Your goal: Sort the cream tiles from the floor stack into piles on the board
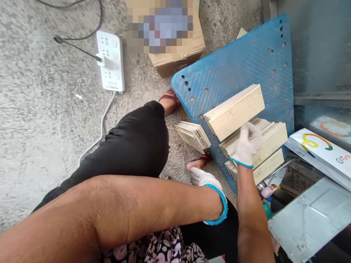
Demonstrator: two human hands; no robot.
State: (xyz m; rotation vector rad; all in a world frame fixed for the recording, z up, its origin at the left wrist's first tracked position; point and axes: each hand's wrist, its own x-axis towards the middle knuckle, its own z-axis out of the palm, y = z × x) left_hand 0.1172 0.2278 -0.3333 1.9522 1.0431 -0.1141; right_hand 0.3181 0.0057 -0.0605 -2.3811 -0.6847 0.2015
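Observation:
White knitted gloves with blue cuffs cover both hands. My right hand (249, 142) is over a middle row of thin cream-coloured boards (270, 140), its fingers curled together; whether a board is between them is hidden. Lower left of it, my left hand (205, 178) is apart from the boards, with its fingers stretched out and nothing visible in them. Another row of boards (237, 113) stands on edge farther back on a blue plastic platform (233, 69). A shorter row (270, 166) lies nearer me. One small stack (192, 136) is beside the platform's left edge; its support is unclear.
A white power strip (111, 62) with a plugged-in cable is on the concrete floor at left. A cardboard box (178, 60) stands behind the platform. At right are a white paper bag (323, 153) and a metal sheet (312, 215). My knee (142, 142) is left of the boards.

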